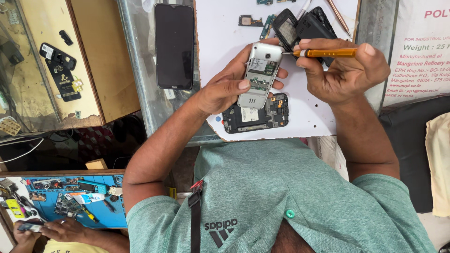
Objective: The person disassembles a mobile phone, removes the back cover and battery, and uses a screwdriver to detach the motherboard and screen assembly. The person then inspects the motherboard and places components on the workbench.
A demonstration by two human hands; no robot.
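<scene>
A black smartphone (174,46) lies face-up left of the white sheet (225,28); on that sheet rest a dark circuit-board frame (255,117) and black phone shells (304,26).

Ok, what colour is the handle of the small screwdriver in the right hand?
Orange, metallic-looking handle, with a white collar near the tip; the head view shows it.

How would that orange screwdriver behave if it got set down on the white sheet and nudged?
The orange screwdriver looks round and slim, so it would probably roll. It seems stiff and light, pinched easily by the right hand. Its fine tip may be fragile.
</scene>
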